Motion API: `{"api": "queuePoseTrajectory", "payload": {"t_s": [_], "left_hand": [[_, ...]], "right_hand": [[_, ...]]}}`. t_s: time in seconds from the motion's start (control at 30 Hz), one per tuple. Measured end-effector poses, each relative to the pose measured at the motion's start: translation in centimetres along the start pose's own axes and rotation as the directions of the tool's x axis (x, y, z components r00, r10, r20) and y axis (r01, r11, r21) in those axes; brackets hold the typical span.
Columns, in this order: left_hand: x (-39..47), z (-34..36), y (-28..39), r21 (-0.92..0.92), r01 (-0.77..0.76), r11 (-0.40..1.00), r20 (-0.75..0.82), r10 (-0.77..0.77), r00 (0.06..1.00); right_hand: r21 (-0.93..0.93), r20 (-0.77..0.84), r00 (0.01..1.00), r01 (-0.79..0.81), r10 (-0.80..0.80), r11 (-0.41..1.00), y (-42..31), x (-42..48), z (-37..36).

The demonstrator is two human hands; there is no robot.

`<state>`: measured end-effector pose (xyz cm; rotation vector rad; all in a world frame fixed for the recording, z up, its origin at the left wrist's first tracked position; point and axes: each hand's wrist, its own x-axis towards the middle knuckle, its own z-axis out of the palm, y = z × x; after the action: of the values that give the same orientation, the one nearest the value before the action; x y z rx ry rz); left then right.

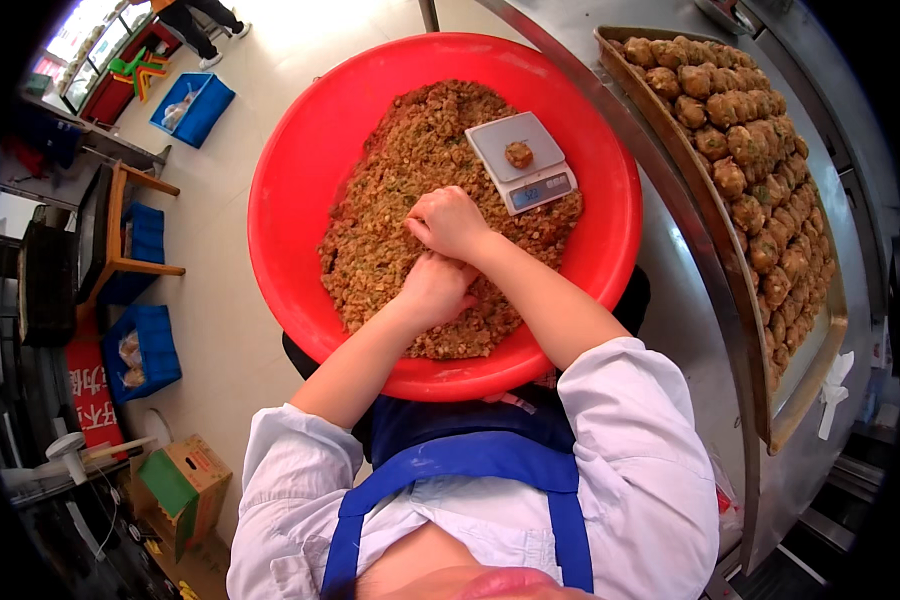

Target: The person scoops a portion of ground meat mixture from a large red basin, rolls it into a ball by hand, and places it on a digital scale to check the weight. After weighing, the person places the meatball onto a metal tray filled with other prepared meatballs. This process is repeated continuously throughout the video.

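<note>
A wide red plastic basin (292, 187) sits before me, with a mound of crumbly brown filling flecked with green (401, 150) in it. Low over the mound, my left hand (436, 291) is back up, its fingers hidden beneath my right hand. My right hand (450, 221) lies just beyond and against it, fingers curled; whether either hand holds any filling is hidden. On the filling, beyond and right of my hands, rests a digital kitchen scale (536, 196) with a lit display. One small round ball (518, 154) of the mixture sits on its plate.
To the right, a metal tray (810, 409) holds rows of many similar balls (750, 150) on a steel table (795, 487). Blue crates (195, 109), a wooden stool (146, 265) and a cardboard box (199, 472) stand at left. A person's legs (195, 26) show at the far left.
</note>
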<state>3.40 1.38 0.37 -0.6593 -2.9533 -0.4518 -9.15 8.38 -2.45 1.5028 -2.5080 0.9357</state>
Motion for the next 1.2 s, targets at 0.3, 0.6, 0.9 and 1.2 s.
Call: {"api": "queuePoseTrajectory", "payload": {"t_s": [0.3,0.6,0.9,1.2], "left_hand": [[1.0,0.8,0.4,-0.107,0.103,0.989,0.293,-0.068,0.954],[2.7,-1.2,-5.7,-0.851,0.36,-0.382,0.514,-0.465,0.721],[1.6,1.1,-7.6,-0.695,-0.08,-0.714,0.516,-0.574,0.636],[1.4,-1.3,-6.4,-0.595,-0.197,-0.779,0.428,-0.515,0.743]], "right_hand": [[-0.032,0.04,0.999,-0.018,0.02,0.999,0.3,0.3,0.0],[-0.249,-0.408,0.837,-0.487,0.365,0.837,9.7,1.3,-4.4],[0.308,-0.264,0.944,-0.11,0.196,0.945,-1.0,2.6,-4.2],[0.001,-0.19,0.982,-0.001,0.001,1.0,-2.6,0.4,1.1]]}}
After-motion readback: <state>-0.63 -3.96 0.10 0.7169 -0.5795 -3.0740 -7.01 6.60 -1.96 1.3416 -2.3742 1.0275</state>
